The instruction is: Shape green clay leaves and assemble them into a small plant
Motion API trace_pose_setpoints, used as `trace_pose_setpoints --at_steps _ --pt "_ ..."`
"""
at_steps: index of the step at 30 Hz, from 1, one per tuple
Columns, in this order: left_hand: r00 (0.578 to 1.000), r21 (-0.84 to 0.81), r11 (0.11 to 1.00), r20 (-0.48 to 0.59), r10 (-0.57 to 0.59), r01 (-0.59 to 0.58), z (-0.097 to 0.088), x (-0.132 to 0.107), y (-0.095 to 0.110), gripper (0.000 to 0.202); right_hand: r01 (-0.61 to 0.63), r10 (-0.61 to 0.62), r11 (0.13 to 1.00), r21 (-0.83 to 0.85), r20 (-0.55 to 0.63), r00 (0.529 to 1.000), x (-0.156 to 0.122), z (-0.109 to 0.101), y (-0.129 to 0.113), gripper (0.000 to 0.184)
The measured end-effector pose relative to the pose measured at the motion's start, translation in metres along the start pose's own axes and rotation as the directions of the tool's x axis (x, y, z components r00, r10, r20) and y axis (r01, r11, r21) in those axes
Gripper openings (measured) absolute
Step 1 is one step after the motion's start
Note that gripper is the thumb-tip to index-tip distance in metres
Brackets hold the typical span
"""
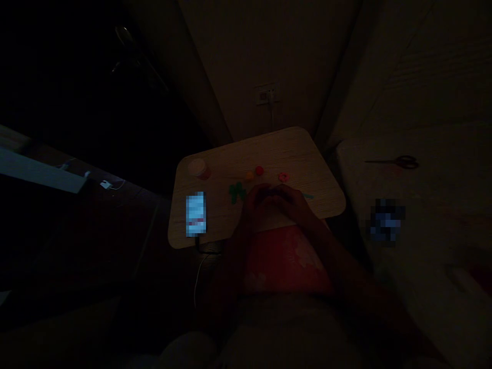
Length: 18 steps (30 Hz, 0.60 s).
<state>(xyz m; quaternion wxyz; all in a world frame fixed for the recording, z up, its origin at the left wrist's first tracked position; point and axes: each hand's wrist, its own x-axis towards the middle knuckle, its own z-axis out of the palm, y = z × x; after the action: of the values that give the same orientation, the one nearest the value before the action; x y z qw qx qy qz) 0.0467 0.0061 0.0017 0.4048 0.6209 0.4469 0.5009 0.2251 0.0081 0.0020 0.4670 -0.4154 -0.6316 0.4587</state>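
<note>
The scene is very dark. Both hands meet over the middle of a small wooden table [300, 148]. My left hand [257, 201] and my right hand [292, 200] are curled, with their fingertips pressed together around something too small and dark to make out. Just beyond them lie a green lump [237, 191], an orange piece [249, 176], a red ball [260, 170] and a pink ring-shaped piece [283, 177]. A small thin bluish piece [308, 196] lies by my right hand.
A lit phone [196, 213] lies at the table's left front, with a cable hanging below it. A small tub [198, 168] stands behind it. Scissors [400, 162] rest on the pale surface to the right. A wall socket [266, 95] with a plug is behind the table.
</note>
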Motion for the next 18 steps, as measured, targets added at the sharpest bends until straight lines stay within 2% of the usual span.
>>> trace_pose_setpoints --at_steps 3,6,10,14,18 --pt "0.996 0.056 0.996 0.065 0.062 -0.066 0.000 0.001 0.006 0.040 -0.015 0.014 1.000 -0.015 -0.025 1.000 0.000 0.000 -0.001 0.043" --pt "0.997 0.047 0.996 0.042 0.068 -0.070 -0.001 0.000 0.009 0.038 -0.007 0.007 0.998 -0.065 0.001 1.000 0.000 0.001 -0.002 0.043" --pt "1.000 -0.007 1.000 0.017 0.018 -0.018 -0.001 -0.003 0.008 0.042 0.037 -0.031 0.995 -0.097 0.059 0.998 0.001 0.002 -0.006 0.043" --pt "0.997 0.030 0.999 0.072 -0.018 0.016 0.000 -0.005 0.002 0.045 0.034 -0.028 0.996 -0.083 0.071 0.997 0.001 0.001 -0.007 0.042" --pt "0.987 0.077 0.989 0.089 -0.136 0.129 0.001 -0.008 -0.002 0.045 0.039 -0.028 0.993 -0.110 0.101 0.994 0.001 0.001 -0.006 0.042"
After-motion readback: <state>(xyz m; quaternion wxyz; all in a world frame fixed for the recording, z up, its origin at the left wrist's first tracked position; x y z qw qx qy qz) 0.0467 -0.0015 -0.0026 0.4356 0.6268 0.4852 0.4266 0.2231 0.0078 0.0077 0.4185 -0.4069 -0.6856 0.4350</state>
